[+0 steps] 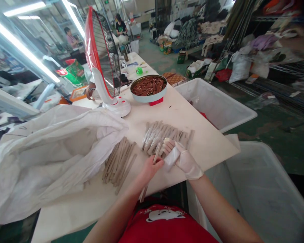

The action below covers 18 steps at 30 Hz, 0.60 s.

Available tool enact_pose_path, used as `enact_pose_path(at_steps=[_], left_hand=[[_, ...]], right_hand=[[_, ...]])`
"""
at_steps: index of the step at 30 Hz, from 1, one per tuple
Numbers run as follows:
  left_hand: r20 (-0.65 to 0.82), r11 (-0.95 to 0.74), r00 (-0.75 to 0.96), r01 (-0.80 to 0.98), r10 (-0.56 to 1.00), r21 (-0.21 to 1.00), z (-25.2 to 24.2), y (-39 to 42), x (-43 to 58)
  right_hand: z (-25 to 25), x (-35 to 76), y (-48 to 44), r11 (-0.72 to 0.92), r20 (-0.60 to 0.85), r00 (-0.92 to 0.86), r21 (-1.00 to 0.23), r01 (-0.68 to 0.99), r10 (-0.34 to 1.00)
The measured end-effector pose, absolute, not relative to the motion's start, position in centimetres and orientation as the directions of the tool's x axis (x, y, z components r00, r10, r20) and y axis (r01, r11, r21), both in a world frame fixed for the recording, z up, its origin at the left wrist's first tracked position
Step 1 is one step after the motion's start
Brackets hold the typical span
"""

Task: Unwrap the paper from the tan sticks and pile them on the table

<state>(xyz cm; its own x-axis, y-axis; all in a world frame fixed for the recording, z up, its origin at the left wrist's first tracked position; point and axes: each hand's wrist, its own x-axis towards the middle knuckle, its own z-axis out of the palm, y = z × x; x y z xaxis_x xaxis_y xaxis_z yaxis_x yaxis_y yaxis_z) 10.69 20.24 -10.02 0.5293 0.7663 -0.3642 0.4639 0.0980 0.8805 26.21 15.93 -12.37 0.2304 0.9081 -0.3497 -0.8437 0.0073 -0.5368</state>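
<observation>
My left hand, bare, is closed around a thin grey-beige strip that slants up past the thumb and down below the wrist. Close beside it, my right hand wears a pale glove and has its fingers curled round a small white, shiny plastic packet; its contents cannot be made out. Just beyond both hands lies a row of similar strips, some with a plastic-like shine. A loose pile of grey-beige strips rests left of my left hand, against a large white sack.
A red and white fan stands on the table, near a round tin of brown pieces. White plastic bins flank the table's right side. Two people sit far back among workbenches. Bags and shelves line the right.
</observation>
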Motion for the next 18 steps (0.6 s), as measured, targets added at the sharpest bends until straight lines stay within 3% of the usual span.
enact_pose_path(at_steps=[5,8,14,18], left_hand=[[-0.291,0.038,0.485,0.466,0.825,0.884,-8.0,19.4,9.9],[-0.23,-0.024,0.464,0.479,0.855,0.877,-6.6,18.9,9.8],[-0.166,-0.118,0.52,0.47,0.838,0.874,-5.0,18.2,10.2],[-0.169,-0.124,0.517,0.484,0.839,0.866,-4.8,17.8,10.5]], right_hand=[[-10.3,25.2,14.1,-0.008,-0.283,0.186,-0.567,-0.823,0.941],[-9.5,24.2,13.0,-0.055,-0.238,0.141,-0.665,-0.744,0.961],[-9.7,23.4,12.2,0.046,-0.211,0.404,-0.841,-0.54,0.89],[-9.7,23.3,11.6,0.021,-0.202,0.344,-0.836,-0.548,0.917]])
